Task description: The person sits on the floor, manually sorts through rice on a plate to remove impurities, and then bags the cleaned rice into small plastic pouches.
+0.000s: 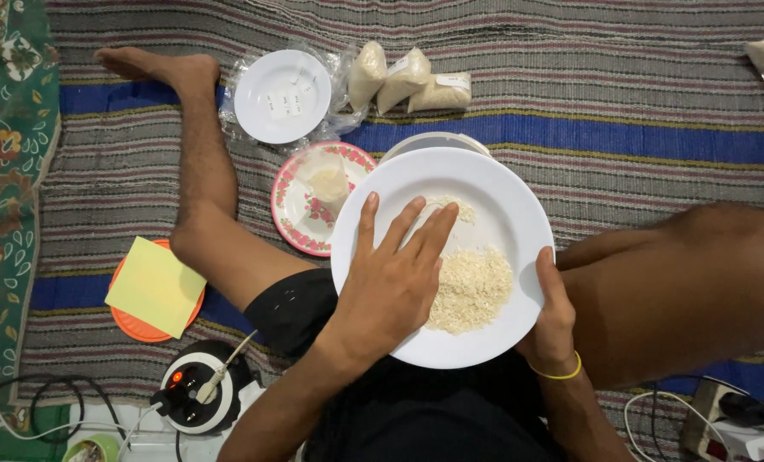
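head | left hand [395, 278] flat on rice [471, 287] | right hand [553, 321] grips plate [493, 184] rim

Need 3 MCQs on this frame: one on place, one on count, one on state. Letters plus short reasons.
1. Where does the floral-rimmed plate lie?
A. left of the big white plate
B. on the yellow sheet
C. by the power strip

2. How many filled bags lie together beside the small white plate?
A. one
B. three
C. five

3. What is the left hand doing?
A. gripping a bag
B. resting flat in the big white plate, fingers spread
C. hanging free

Key: 1 A, it sits against that plate's left edge. 2 B, three grain bags sit side by side. 3 B, its palm lies beside the rice while the right hand holds the rim.
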